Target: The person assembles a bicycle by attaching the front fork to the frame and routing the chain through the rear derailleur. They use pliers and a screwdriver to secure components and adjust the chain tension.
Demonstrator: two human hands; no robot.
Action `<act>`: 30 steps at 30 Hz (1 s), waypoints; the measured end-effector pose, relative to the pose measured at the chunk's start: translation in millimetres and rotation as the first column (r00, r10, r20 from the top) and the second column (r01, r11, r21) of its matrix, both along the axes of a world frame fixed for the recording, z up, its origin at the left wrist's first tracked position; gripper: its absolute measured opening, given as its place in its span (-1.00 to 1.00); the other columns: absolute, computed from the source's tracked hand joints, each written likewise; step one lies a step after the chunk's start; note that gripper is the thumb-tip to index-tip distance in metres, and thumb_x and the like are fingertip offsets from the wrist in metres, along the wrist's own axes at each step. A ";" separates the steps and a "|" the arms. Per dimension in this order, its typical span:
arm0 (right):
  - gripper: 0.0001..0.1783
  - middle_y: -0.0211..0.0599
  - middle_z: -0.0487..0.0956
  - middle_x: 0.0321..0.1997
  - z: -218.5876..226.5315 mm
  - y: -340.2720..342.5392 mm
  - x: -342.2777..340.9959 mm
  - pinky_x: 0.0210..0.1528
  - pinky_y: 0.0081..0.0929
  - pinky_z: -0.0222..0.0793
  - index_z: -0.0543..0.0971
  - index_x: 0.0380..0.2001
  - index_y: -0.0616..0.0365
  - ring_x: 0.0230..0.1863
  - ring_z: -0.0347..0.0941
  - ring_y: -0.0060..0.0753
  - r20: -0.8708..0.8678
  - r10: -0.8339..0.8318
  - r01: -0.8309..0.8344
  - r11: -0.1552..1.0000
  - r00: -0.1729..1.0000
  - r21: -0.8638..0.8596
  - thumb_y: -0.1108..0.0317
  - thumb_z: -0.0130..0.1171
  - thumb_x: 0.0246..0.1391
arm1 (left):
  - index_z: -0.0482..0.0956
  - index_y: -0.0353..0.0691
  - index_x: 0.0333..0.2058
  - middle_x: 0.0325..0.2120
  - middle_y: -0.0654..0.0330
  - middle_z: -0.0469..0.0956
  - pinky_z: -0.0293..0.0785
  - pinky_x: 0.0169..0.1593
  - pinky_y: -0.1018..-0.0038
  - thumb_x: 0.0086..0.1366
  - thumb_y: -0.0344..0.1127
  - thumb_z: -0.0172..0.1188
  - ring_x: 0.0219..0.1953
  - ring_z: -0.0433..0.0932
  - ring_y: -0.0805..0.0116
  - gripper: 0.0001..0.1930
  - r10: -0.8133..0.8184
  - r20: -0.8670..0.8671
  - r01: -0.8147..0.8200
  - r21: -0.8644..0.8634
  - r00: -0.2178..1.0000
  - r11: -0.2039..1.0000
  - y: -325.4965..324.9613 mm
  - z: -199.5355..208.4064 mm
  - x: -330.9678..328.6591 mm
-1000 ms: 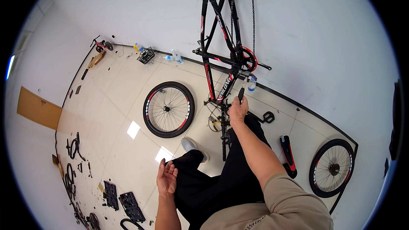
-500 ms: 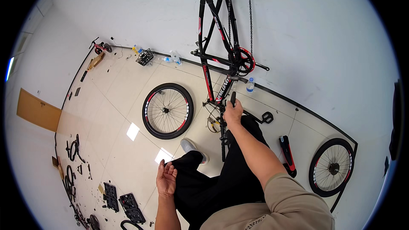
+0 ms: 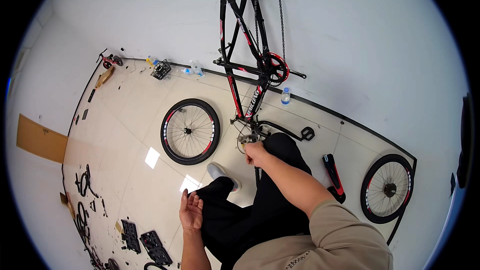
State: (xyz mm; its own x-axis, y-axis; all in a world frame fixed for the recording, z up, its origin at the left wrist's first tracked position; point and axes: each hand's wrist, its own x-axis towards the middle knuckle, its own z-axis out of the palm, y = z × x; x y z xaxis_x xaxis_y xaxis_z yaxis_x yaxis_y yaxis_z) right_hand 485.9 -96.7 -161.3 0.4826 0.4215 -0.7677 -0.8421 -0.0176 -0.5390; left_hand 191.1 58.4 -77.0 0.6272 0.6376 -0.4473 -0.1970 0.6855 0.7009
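A black and red bicycle frame (image 3: 242, 65) stands upside down against the wall, its chain (image 3: 283, 25) hanging down to the red-rimmed chainring (image 3: 278, 68). My right hand (image 3: 256, 153) is closed at the lower front end of the frame, beside my right knee. A greyish shape shows just above its fingers; I cannot make out what it grips. Handlebar and cable parts there are partly hidden behind the hand. My left hand (image 3: 191, 212) rests palm up by my left knee, fingers loosely curled and apart, with nothing in it.
A spoked wheel (image 3: 190, 131) lies left of the frame, another wheel (image 3: 387, 188) at the right. A black and red fork-like part (image 3: 333, 177) lies between. A water bottle (image 3: 285, 96), basket (image 3: 160, 69), pedal (image 3: 307, 133) and tool cases (image 3: 155, 247) are also on the floor.
My right hand has moved down and left, toward the frame's lower end. A dark handle-like thing seen above that hand earlier no longer shows. My left hand keeps its pose.
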 end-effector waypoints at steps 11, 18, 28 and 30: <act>-0.84 -0.18 0.35 -0.69 1.6 6.6 -18.2 -0.74 -0.39 0.06 0.34 -0.59 0.25 -0.74 0.20 -0.36 0.072 0.090 -0.079 0.988 0.993 -0.135 0.55 -0.02 0.05 | 0.41 -0.19 0.15 -0.17 0.16 0.59 0.59 -0.08 0.42 0.41 -0.22 0.13 -0.20 0.60 0.39 -0.61 -0.004 -0.008 0.004 0.003 1.000 1.000 -0.6 0.8 -1.1; -0.92 -0.22 0.37 -0.67 1.1 6.6 -16.8 -0.77 -0.39 0.01 0.38 -0.53 0.25 -0.75 0.20 -0.40 0.158 0.064 -0.039 0.987 0.985 -0.153 0.55 -0.03 0.03 | 0.41 -0.19 0.15 -0.17 0.16 0.59 0.59 -0.07 0.41 0.42 -0.22 0.12 -0.19 0.61 0.39 -0.62 -0.006 -0.003 0.006 0.004 1.000 1.000 -1.4 2.6 -0.5; -0.91 -0.24 0.36 -0.64 -1.0 4.6 -17.6 -0.73 -0.41 0.06 0.36 -0.53 0.21 -0.70 0.24 -0.42 0.116 0.081 -0.066 0.990 0.990 -0.128 0.59 -0.07 0.02 | 0.41 -0.20 0.14 -0.17 0.13 0.59 0.60 -0.09 0.38 0.41 -0.23 0.12 -0.20 0.61 0.36 -0.62 -0.014 0.036 0.014 -0.020 0.999 1.000 1.6 -1.4 -3.4; -0.89 -0.24 0.36 -0.65 -0.7 3.0 -16.7 -0.73 -0.43 0.08 0.36 -0.56 0.23 -0.70 0.24 -0.43 0.110 0.076 -0.061 0.989 0.991 -0.136 0.60 -0.07 0.02 | 0.40 -0.20 0.14 -0.17 0.13 0.59 0.59 -0.09 0.37 0.42 -0.22 0.12 -0.19 0.61 0.35 -0.62 -0.009 0.037 0.010 -0.020 0.999 1.000 0.2 -0.4 -1.5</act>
